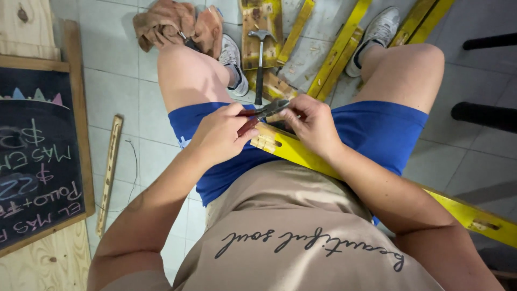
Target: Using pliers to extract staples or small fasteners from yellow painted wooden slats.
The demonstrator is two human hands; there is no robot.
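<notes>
Gripping red-handled steel pliers [262, 114] in my closed left hand [218, 134], my right hand [312, 125] pinches the yellow-painted wooden slat [301, 153] across my lap: stiff, light, splintery; best held near the end.

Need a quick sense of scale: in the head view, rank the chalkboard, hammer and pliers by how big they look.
1. Chalkboard, largest, though cut off at the frame edge.
2. Hammer.
3. Pliers, partly covered by the left hand and right hand; nearer the camera, so their gap with the hammer is unsure.
</notes>
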